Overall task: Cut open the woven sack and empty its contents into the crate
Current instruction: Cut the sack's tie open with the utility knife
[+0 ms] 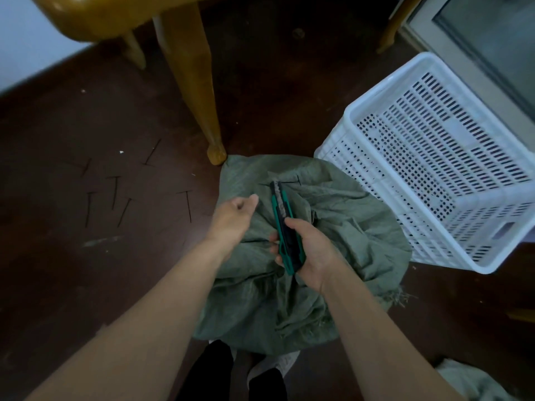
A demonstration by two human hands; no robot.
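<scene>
Below both hands the sack (pixel 304 256) lies crumpled on the floor, its long axis running near to far, with the crate (pixel 434 157) touching its far right side. Our left hand (pixel 234 218) hovers loosely curled and empty above the sack's left part, nearer the far end. Just right of it, our right hand (pixel 307 247) is clamped on the knife (pixel 285 224), blade out and pointing far; we judge the cut not yet begun.
</scene>
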